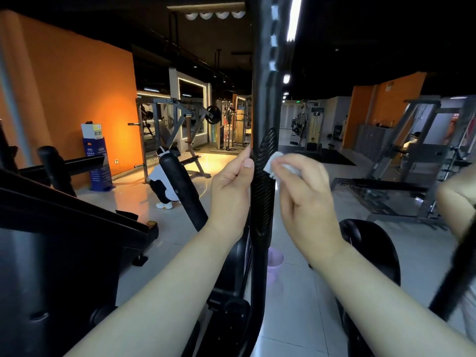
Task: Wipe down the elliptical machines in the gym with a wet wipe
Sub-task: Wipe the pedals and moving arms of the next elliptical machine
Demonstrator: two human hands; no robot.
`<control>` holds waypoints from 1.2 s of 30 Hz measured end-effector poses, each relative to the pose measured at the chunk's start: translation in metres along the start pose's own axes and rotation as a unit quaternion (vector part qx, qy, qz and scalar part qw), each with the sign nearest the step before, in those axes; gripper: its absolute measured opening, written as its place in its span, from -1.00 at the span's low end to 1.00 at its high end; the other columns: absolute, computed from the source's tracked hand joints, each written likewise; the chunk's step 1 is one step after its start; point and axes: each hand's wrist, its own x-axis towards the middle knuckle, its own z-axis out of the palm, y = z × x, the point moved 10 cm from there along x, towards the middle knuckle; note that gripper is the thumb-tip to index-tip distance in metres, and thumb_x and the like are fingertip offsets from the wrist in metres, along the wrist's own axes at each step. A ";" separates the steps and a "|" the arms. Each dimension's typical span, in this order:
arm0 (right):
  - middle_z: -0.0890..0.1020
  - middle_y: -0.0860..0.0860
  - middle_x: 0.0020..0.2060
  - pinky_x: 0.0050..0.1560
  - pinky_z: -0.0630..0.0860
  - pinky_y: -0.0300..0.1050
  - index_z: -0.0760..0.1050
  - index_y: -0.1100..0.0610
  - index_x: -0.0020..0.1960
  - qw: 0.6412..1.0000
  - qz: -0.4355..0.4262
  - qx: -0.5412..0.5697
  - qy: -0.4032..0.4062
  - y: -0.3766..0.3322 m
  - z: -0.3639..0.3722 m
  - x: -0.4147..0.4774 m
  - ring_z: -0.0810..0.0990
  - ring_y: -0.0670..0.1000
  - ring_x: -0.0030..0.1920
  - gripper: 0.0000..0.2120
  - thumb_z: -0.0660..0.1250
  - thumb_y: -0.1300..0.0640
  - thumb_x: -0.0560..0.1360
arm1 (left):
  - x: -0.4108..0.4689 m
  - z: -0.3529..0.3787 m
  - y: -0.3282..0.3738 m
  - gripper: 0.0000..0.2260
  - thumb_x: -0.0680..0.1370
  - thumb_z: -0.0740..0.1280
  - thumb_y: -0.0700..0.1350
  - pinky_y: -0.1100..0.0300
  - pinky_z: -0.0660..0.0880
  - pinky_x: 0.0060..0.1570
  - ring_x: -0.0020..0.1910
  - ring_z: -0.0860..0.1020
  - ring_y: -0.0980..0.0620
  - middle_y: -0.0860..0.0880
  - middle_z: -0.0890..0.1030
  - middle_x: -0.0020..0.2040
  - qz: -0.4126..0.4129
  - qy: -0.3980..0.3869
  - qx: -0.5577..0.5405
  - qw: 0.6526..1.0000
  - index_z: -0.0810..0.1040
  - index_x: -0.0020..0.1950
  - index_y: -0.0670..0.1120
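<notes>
You are holding the tall black handle (262,73) of the elliptical with your left hand (230,184). Its fingers are going round behind the pole and the thumb is pressing on the near side. Your right hand (306,191) is just on the other side of the handle, and its fingers are pinching a white wipe (274,162). The wipe is touching the bumpy grip (265,181) on the handle, right beside your left thumb. Down below your fingers, a pink basket (274,264) is sitting on the floor (288,305). Well off to the left of your left hand, a person (164,181) is crouching.
</notes>
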 end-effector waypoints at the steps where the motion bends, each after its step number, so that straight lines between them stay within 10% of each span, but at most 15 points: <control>1: 0.62 0.18 0.13 0.34 0.27 -0.29 0.62 0.36 0.17 1.000 -0.014 0.004 -0.012 -0.004 0.006 -0.005 0.53 0.16 0.15 -0.71 0.15 0.30 0.67 | 0.001 -0.002 -0.001 -0.58 0.67 0.26 -0.12 -0.09 0.32 0.52 0.46 0.46 -0.07 -0.16 0.53 0.43 -0.003 0.009 0.000 1.000 0.42 0.51 -0.21; 6: 0.56 0.03 0.19 0.27 0.46 -0.11 0.60 0.30 0.18 0.992 -0.075 -0.007 -0.103 -0.026 0.041 -0.029 0.46 0.06 0.22 -0.76 0.21 0.26 0.63 | 0.002 -0.005 -0.003 -0.51 0.59 0.31 -0.05 -0.16 0.26 0.54 0.49 0.43 -0.12 -0.17 0.51 0.45 -0.018 0.019 -0.003 1.000 0.45 0.50 -0.19; 12: 0.64 0.16 0.11 0.28 0.31 -0.27 0.64 0.33 0.13 0.999 -0.031 -0.008 -0.014 -0.006 0.008 -0.005 0.58 0.22 0.09 -0.74 0.19 0.30 0.64 | 0.001 -0.005 0.000 -0.50 0.59 0.32 -0.03 -0.15 0.28 0.53 0.49 0.43 -0.09 -0.16 0.50 0.46 -0.019 0.018 0.008 1.000 0.44 0.51 -0.16; 17: 0.63 0.09 0.15 0.24 0.49 -0.03 0.64 0.23 0.21 0.995 -0.036 0.017 -0.094 -0.019 0.040 -0.026 0.57 0.08 0.21 -0.68 0.15 0.30 0.60 | 0.002 -0.008 -0.005 -0.59 0.63 0.30 -0.12 -0.11 0.30 0.53 0.48 0.44 -0.10 -0.18 0.51 0.45 -0.030 0.028 -0.004 0.999 0.48 0.48 -0.17; 22: 0.60 0.14 0.16 0.32 0.26 -0.35 0.63 0.27 0.22 0.999 -0.019 -0.004 -0.025 -0.003 0.006 -0.002 0.48 0.10 0.20 -0.72 0.20 0.22 0.66 | 0.001 -0.006 -0.003 -0.68 0.67 0.28 -0.16 -0.05 0.36 0.49 0.43 0.50 -0.06 -0.15 0.56 0.40 -0.026 0.020 0.006 0.999 0.51 0.43 -0.09; 28: 0.63 0.16 0.12 0.32 0.43 -0.14 0.58 0.31 0.27 0.999 -0.025 0.007 -0.021 -0.015 0.013 -0.005 0.57 0.17 0.15 -0.69 0.26 0.39 0.56 | -0.001 -0.003 -0.001 -0.56 0.63 0.31 -0.11 -0.12 0.30 0.53 0.47 0.45 -0.11 -0.19 0.52 0.43 -0.026 0.022 -0.017 0.999 0.45 0.50 -0.19; 36: 0.43 0.15 0.40 0.36 0.40 -0.07 0.47 0.30 0.43 0.990 -0.090 0.020 -0.106 -0.021 0.028 -0.025 0.42 0.17 0.35 -0.59 0.24 0.28 0.59 | 0.001 -0.004 -0.005 -0.67 0.66 0.28 -0.17 -0.09 0.36 0.49 0.45 0.48 -0.13 -0.16 0.57 0.38 -0.030 0.015 -0.030 0.999 0.53 0.42 -0.11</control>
